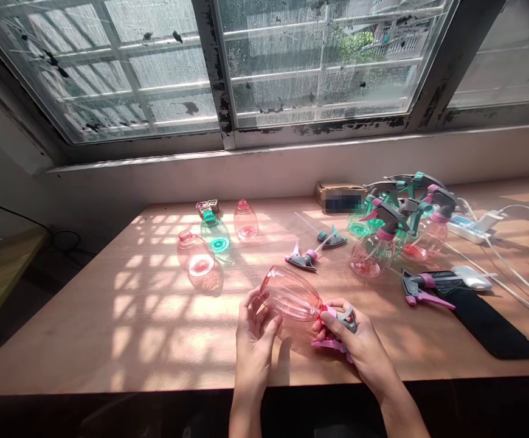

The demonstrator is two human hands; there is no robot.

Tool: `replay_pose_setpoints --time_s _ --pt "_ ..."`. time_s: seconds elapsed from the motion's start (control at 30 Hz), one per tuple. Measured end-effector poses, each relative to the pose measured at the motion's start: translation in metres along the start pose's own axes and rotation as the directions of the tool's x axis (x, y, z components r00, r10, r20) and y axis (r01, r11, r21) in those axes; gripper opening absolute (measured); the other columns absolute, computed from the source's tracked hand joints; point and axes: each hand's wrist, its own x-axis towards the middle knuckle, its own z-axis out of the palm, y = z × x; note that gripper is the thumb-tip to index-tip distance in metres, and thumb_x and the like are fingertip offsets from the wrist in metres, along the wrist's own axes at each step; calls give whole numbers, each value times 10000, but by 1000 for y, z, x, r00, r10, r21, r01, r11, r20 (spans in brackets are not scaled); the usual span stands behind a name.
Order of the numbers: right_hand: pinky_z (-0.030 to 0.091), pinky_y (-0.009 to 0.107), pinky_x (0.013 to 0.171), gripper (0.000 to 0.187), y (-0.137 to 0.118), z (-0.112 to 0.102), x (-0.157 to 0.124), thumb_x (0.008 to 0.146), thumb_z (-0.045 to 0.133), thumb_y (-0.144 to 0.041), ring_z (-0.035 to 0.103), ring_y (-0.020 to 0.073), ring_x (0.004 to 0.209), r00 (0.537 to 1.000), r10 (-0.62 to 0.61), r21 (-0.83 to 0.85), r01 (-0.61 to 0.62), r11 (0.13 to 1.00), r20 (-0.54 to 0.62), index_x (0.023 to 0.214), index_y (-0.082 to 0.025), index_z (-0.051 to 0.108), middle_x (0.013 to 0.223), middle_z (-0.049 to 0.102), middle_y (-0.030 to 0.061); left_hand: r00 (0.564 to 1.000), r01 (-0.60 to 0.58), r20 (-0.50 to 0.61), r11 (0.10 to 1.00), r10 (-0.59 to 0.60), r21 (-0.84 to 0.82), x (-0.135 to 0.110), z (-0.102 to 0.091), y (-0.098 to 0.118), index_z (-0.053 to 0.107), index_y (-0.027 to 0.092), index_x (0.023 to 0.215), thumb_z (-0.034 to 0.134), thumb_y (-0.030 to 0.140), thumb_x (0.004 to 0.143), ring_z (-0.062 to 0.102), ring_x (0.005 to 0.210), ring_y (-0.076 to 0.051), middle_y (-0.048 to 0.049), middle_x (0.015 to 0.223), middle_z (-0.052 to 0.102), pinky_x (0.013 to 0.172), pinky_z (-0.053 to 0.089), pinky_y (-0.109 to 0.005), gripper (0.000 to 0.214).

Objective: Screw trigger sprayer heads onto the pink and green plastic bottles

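Note:
A clear pink spray bottle (292, 295) is tilted on its side above the near part of the table, its base toward the left. My left hand (256, 322) has its fingers curled at the bottle's base. My right hand (349, 328) is closed around the neck and the grey and pink trigger sprayer (331, 345), whose pink lever points left below the fingers. Just beyond lie a loose pink and grey sprayer (304, 260) and a teal and grey sprayer (332, 237).
Open bottles, pink (195, 255), green (216, 234) and pink (246, 222), stand at left. Several bottles with sprayers (374, 243) stand at right. Another sprayer (422, 286) lies by a black pouch (492, 322). Behind are a cardboard box (341, 198) and a power strip (467, 228) with cables.

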Motion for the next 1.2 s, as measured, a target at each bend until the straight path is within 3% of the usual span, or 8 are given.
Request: replay_pose_setpoints --time_s 0.1,0.3,0.43,0.57,0.8,1.03,1.2 --pt "674 324 659 457 1 0 0 795 951 -489 732 181 678 1000 5 6 -5 1000 2 1006 -168 702 793 798 54 1000 -22 22 1000 22 7 -2 -1 -1 559 345 1377 834 388 884 648 1322 -296 -104 1532 590 1084 545 -446 567" --pt "679 329 677 467 2 0 1 791 956 -484 730 177 682 1000 8 11 -9 1000 15 1019 -172 694 781 794 46 1000 18 21 998 -19 55 -8 5 16 527 315 1457 713 464 979 421 1558 -308 -99 1621 529 1255 373 -468 534" --pt "663 307 646 463 4 -2 2 786 961 -476 728 175 666 1000 7 18 -8 1000 24 1016 -181 689 784 801 48 1000 9 12 997 -10 73 -7 8 21 587 299 1431 698 497 983 447 1540 -333 -97 1608 551 1235 397 -477 502" --pt "664 310 659 445 6 -4 2 776 971 -464 735 183 689 999 5 -16 -4 1000 42 1007 -192 705 787 791 29 1000 -24 18 996 22 81 -4 5 14 533 305 1497 796 500 909 493 1507 -349 -114 1604 548 1162 483 -449 673" --pt "680 335 694 427 4 -3 1 775 970 -466 736 185 700 998 11 -72 -6 997 66 1008 -200 731 786 765 1 1000 -18 0 997 18 70 -1 4 10 554 270 1491 848 488 863 634 1366 -334 -123 1448 680 1123 522 -443 727" --pt "671 321 675 442 2 0 1 793 955 -482 728 171 671 999 27 -29 -26 999 32 1014 -185 713 807 792 36 998 27 59 999 -29 35 -3 5 18 604 344 1480 824 427 909 456 1544 -319 -67 1600 584 1269 368 -432 618" --pt "665 314 666 438 0 1 0 824 931 -485 721 169 680 999 15 -28 -14 1000 33 1028 -170 704 799 789 46 998 24 63 999 -25 24 -3 7 19 581 368 1508 830 434 895 455 1545 -324 -52 1609 581 1232 424 -406 665"
